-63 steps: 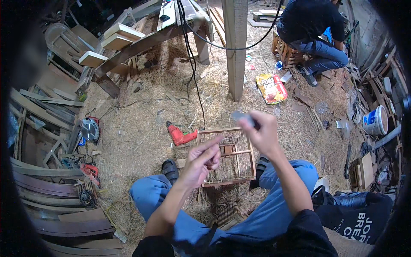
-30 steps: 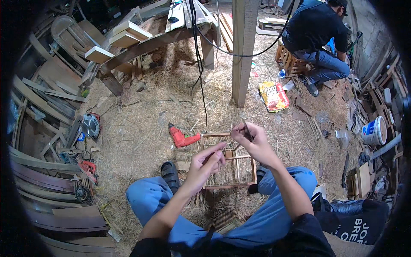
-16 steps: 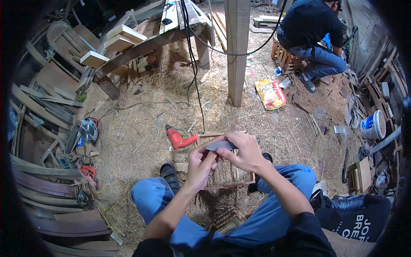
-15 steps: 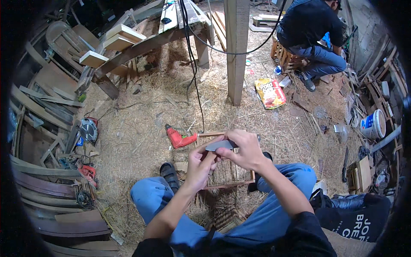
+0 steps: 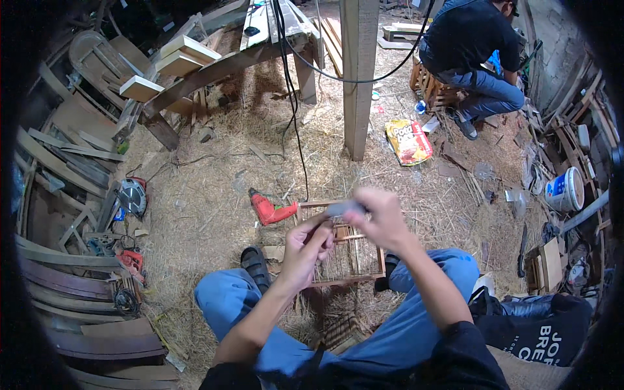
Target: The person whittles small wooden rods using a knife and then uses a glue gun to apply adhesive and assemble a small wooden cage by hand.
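Blurred by motion, my right hand (image 5: 382, 220) is closed round a broad grey knife (image 5: 339, 208), its blade pointing left. My left hand (image 5: 303, 252) is pinched shut just below and left of the blade; what its fingers hold is too small and hidden to make out. Beneath both hands, between my knees, lies a rectangular wooden frame (image 5: 344, 281) with thin bars across it and a small wooden piece inside. Touching or close to the frame's far left corner is a red power drill (image 5: 268, 209) on the straw-like shavings.
A wooden post (image 5: 359, 84) stands ahead, with black cables (image 5: 296, 123) hanging left of it. Further left are a workbench (image 5: 221, 78), a circular saw (image 5: 133, 197) and stacked boards. On the right are a yellow-red bag (image 5: 409, 142), a white bucket (image 5: 565, 190) and a seated person (image 5: 471, 58).
My right hand and the knife have moved slightly up and right, away from my left hand, and are now blurred. My left hand stays nearly in place. The view has shifted slightly.
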Tool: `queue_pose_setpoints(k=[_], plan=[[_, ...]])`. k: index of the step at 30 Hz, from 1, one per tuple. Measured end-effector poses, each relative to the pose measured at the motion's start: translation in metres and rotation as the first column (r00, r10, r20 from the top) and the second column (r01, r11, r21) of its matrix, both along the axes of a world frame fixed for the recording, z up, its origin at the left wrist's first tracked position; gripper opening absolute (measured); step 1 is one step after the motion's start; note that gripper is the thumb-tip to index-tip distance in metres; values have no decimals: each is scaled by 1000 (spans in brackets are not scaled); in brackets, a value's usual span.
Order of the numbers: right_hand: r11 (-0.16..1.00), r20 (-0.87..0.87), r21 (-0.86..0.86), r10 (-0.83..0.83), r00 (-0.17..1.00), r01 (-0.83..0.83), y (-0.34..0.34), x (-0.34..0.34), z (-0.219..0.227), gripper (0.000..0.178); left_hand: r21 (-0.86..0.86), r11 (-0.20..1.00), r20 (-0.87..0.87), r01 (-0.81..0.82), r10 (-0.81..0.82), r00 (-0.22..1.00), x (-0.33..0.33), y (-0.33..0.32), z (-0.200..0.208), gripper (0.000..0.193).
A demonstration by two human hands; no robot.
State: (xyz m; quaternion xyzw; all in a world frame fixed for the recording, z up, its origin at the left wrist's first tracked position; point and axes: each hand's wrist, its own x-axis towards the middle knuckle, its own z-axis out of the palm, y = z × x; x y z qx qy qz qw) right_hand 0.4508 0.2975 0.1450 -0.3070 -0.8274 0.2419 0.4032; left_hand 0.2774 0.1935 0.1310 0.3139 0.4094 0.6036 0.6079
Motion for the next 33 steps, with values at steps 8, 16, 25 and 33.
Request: queue_pose_setpoints(k=[8,16,25,33], plan=[[952,56,-228,-198,979,205,25,23,6,51,-67,994,-50,92,-95,994,2,-8,15,36],[893,-289,-395,100,952,-214,-11,-15,-9,44,-98,993,-16,73,-75,997,-3,-6,0,36],[703,-513,-559,124,849,-441,-10,-9,-11,46,-77,996,-96,52,-60,994,-2,-1,6,30],[636,-516,-585,187,836,-503,-9,-11,-12,39,-68,996,-13,65,-66,998,-1,1,4,25]])
